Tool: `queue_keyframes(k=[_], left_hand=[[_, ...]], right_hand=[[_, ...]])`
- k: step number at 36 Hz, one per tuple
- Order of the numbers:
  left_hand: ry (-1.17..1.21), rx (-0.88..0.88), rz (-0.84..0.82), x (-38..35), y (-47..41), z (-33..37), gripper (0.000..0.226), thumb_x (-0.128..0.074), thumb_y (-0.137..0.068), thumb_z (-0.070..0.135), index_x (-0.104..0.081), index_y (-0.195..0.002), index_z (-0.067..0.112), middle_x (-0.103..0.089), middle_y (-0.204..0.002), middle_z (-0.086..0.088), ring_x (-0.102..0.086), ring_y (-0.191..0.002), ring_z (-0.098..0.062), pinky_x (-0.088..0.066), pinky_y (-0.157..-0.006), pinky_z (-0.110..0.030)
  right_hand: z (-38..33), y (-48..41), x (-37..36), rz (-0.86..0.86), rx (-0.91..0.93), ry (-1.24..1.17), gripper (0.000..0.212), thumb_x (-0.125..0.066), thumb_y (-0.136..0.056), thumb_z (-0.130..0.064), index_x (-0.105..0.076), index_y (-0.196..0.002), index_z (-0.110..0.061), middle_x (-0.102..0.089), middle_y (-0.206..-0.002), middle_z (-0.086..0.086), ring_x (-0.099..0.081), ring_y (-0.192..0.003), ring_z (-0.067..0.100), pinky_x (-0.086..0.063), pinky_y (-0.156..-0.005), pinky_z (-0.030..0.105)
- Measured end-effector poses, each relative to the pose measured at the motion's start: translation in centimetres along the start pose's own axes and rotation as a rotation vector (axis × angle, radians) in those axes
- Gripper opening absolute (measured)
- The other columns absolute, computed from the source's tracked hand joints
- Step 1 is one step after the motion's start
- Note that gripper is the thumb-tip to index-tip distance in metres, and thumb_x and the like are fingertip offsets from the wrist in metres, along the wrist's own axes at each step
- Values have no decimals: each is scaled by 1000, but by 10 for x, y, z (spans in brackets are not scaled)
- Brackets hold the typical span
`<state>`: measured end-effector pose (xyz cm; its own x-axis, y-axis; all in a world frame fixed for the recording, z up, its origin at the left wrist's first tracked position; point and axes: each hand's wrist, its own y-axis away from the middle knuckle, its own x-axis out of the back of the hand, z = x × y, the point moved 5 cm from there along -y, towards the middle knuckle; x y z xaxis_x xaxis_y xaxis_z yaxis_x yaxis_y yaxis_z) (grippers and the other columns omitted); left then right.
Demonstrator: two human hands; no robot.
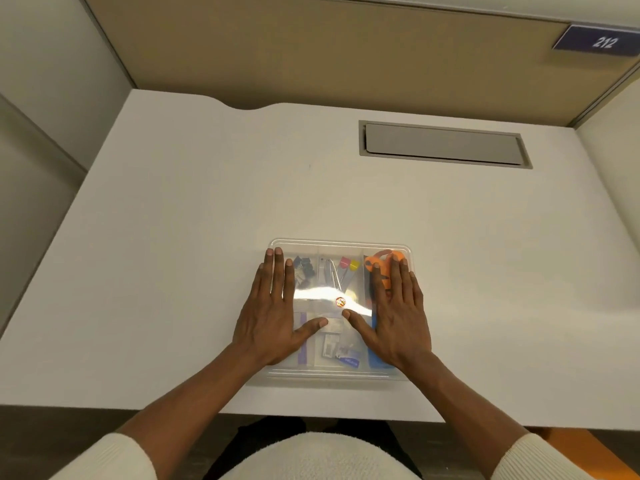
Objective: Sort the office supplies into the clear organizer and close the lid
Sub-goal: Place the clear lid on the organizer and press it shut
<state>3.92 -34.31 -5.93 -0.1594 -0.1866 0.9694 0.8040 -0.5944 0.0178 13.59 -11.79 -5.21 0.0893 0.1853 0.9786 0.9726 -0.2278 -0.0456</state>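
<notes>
The clear organizer (337, 244) lies on the white desk near its front edge, with its transparent lid (329, 292) down over it. Through the lid I see orange-handled scissors (379, 263) on the right, pink and yellow tabs (349, 264) in the middle, dark binder clips (303, 268) on the left and small items in the near compartments. My left hand (273, 313) rests flat, palm down, on the lid's left side. My right hand (398, 317) rests flat on its right side. Both hands have their fingers spread and hold nothing.
A grey cable hatch (445, 144) is set into the desk (173, 237) at the back right. Beige partition walls enclose the desk on three sides, with a "212" sign (601, 41) at the top right. The desk's front edge runs just below the organizer.
</notes>
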Motion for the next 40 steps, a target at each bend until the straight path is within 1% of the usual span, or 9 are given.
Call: queue_keyframes(k=[6,8,11,16,24,31,36,38,40], left_hand=[[-43,15,-73,7,1,-1,123,-21,-84,97,10,-167,11,24,-174,-13,17,-163,-31,-12,-133,-53],[-24,-7,-80,11,-2,-1,129,-23,-80,100,9,-168,12,27,-173,-12,18,-163,-31,-9,-133,-52],[-15,-79,-56,19,-12,0,143,-33,-70,106,3,-168,7,23,-174,-15,16,-163,-33,-8,-132,-53],[-18,-88,-163,14,-22,-8,159,-33,-59,112,20,-163,4,33,-171,-13,27,-160,-30,-4,-134,-52],[-39,-70,-196,13,-27,-9,162,-28,-53,115,26,-162,7,41,-167,-11,34,-157,-28,10,-132,-45],[-104,-76,-211,19,-25,-7,156,-23,-59,113,27,-161,7,43,-165,-14,36,-156,-33,11,-131,-54],[-142,-78,-234,22,-23,-6,154,-21,-60,113,24,-161,5,41,-166,-17,35,-156,-35,12,-129,-59],[-158,-73,-247,21,-25,-7,154,-20,-59,113,22,-162,6,40,-166,-18,35,-156,-37,13,-128,-62],[-177,-68,-258,23,-26,-6,154,-18,-58,114,20,-163,7,40,-166,-17,37,-155,-37,17,-126,-62]], right_hand=[[-1,0,4,2,-17,-24,105,-35,-90,-86,0,-166,-24,4,-175,8,4,-162,28,-20,-129,54],[-2,0,7,6,-25,-28,105,-35,-89,-87,0,-166,-25,3,-175,8,4,-162,27,-19,-129,53],[-1,2,10,8,-24,-26,106,-36,-88,-88,1,-166,-26,2,-175,9,4,-162,27,-19,-129,52],[0,2,9,6,-12,-16,106,-36,-88,-88,-1,-166,-25,3,-175,9,4,-162,28,-19,-129,52],[0,2,6,-7,-13,-17,106,-37,-89,-87,-2,-166,-24,4,-175,9,4,-162,29,-19,-129,54],[-2,3,10,14,-12,-12,106,-35,-89,-87,0,-166,-23,5,-175,8,5,-162,28,-20,-129,54],[-5,3,18,-46,-41,-18,106,-30,-87,-91,4,-166,-28,2,-175,9,7,-162,27,-16,-130,52],[-5,0,23,-84,-50,-15,109,-29,-83,-94,-1,-166,-29,-4,-175,9,2,-162,28,-18,-129,51],[-7,-4,32,-109,-67,-22,109,-32,-79,-97,-16,-163,-30,-19,-172,9,-14,-160,32,-28,-125,52]])
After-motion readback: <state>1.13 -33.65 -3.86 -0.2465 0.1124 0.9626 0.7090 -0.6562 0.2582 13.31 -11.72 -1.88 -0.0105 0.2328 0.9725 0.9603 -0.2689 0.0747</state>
